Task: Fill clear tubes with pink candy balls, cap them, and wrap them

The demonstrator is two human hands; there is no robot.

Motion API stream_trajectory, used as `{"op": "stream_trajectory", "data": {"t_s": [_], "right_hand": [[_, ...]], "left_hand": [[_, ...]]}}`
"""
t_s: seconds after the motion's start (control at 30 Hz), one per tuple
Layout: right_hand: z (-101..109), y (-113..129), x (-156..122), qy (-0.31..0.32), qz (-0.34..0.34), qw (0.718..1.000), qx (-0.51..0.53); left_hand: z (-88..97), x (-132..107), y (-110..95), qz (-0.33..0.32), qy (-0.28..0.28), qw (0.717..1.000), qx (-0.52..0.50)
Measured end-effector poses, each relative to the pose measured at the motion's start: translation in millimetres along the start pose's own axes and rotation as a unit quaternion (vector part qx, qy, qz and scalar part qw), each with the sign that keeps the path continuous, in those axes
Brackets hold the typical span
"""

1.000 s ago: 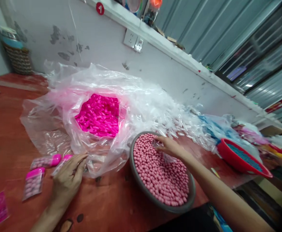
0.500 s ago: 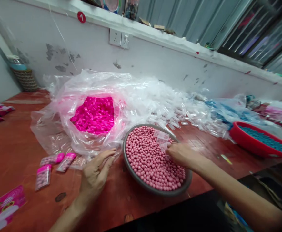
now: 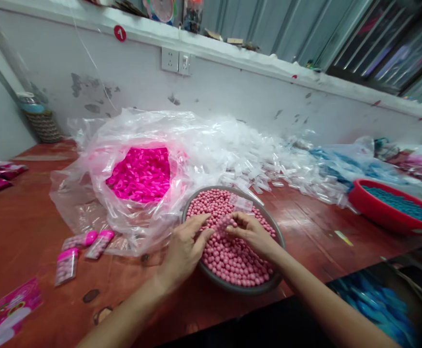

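Observation:
A grey bowl (image 3: 192, 203) full of small pink balls (image 3: 232, 256) stands on the reddish table in front of me. Both my hands are over it. My right hand (image 3: 252, 232) pinches a small clear packet (image 3: 223, 223) partly filled with pink balls. My left hand (image 3: 184, 249) reaches in from the left, fingers stretched toward that packet and resting at the bowl's rim. Another empty clear packet (image 3: 242, 203) lies on the balls.
A big clear bag (image 3: 88, 193) of bright pink caps (image 3: 140, 175) sits left of the bowl. Three filled, capped packets (image 3: 84, 244) lie at front left. A heap of empty clear packets (image 3: 269, 162) runs along the wall. A red bowl (image 3: 377, 217) of blue balls stands right.
My left hand has moved right from the filled packets on the table to the bowl. My right hand has lifted a clear packet off the balls and drawn it toward the left hand.

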State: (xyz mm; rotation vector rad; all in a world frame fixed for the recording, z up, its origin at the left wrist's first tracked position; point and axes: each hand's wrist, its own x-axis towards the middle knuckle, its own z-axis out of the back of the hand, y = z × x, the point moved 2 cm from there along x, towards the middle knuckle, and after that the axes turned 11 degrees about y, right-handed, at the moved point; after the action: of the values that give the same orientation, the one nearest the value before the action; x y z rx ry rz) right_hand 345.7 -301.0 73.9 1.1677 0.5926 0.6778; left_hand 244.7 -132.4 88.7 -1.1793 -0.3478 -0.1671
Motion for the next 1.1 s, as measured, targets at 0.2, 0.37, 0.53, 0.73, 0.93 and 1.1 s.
{"op": "stream_trajectory", "data": {"t_s": [0.2, 0.37, 0.53, 0.73, 0.93, 1.1], "right_hand": [[-15, 20, -6, 0.012, 0.018, 0.993, 0.120], [-3, 27, -8, 0.031, 0.041, 0.997, 0.060], [9, 45, -9, 0.040, 0.100, 0.982, -0.155], [0, 80, -3, 0.125, 0.178, 0.912, -0.348], [-22, 92, 13, 0.176, 0.119, 0.912, -0.351], [-25, 78, 31, 0.243, -0.014, 0.939, -0.244]], "left_hand": [[-19.0, 20, -1, 0.011, 0.083, 0.994, -0.077], [-18.2, 23, 9, 0.081, 0.095, 0.958, -0.258], [-20.3, 22, 12, 0.141, 0.104, 0.900, -0.399], [-9.9, 17, 12, 0.091, 0.138, 0.919, -0.358], [17.1, 6, 10, 0.036, 0.087, 0.976, -0.198], [31.3, -9, 22, 0.067, 0.039, 0.984, -0.158]]}}
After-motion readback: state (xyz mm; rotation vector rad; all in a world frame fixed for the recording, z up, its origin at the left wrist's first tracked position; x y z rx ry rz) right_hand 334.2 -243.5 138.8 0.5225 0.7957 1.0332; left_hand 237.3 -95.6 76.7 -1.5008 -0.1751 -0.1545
